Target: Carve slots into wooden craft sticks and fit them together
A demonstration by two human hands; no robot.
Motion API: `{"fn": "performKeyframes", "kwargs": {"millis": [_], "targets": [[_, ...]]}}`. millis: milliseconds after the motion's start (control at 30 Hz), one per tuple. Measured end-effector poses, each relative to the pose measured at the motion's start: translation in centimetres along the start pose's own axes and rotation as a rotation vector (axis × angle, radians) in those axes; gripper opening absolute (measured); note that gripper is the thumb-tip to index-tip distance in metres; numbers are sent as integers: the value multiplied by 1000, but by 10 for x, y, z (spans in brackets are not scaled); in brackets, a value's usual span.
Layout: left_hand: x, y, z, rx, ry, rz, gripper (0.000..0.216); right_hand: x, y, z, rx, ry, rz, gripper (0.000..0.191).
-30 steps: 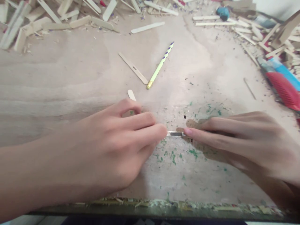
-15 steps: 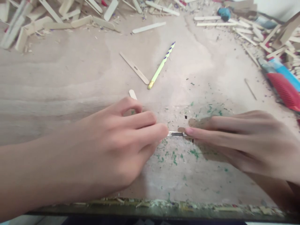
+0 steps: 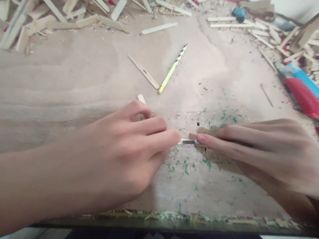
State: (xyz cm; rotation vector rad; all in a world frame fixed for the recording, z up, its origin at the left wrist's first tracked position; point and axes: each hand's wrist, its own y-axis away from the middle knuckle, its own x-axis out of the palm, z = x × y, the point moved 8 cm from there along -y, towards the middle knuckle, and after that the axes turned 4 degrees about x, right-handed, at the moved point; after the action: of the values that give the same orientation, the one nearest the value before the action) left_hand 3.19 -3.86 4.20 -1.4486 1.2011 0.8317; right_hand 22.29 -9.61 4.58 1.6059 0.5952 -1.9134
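Between my hands, low on the board, lies a narrow pale strip with a dark grey middle (image 3: 188,142); its kind is hard to make out. My left hand (image 3: 134,152) is closed, its fingertips pressed together over the strip's left end, which they hide. From the right, my right hand (image 3: 259,149) has its fingers drawn together, with one fingertip on the strip's right end. A pale craft stick (image 3: 141,98) pokes out beyond my left knuckles. Green crumbs (image 3: 185,167) and small dark square bits (image 3: 198,124) are scattered around the strip.
Farther off on the wooden board (image 3: 74,73) lie a yellow-green pencil (image 3: 171,70), a slotted craft stick (image 3: 143,71) and another craft stick (image 3: 159,28). Piled sticks (image 3: 54,23) line the back. A red-and-blue tool (image 3: 302,94) lies at right. Shavings litter the front edge (image 3: 159,217).
My right hand has shifted very slightly at the strip. My left hand keeps nearly the same place. The whole view has moved a little.
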Motion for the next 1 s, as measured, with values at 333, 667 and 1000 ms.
{"fn": "performKeyframes", "kwargs": {"millis": [333, 667, 1000], "targets": [[-1, -1, 0, -18, 61, 15, 43, -9, -1, 15, -8, 181, -95, 44], [0, 0, 0, 6, 8, 24, 33, -8, -5, 5, -19, 39, -83, 38], [1, 0, 0, 23, -2, 22, 46, 3, -10, -2, 67, -216, -111, 34]]}}
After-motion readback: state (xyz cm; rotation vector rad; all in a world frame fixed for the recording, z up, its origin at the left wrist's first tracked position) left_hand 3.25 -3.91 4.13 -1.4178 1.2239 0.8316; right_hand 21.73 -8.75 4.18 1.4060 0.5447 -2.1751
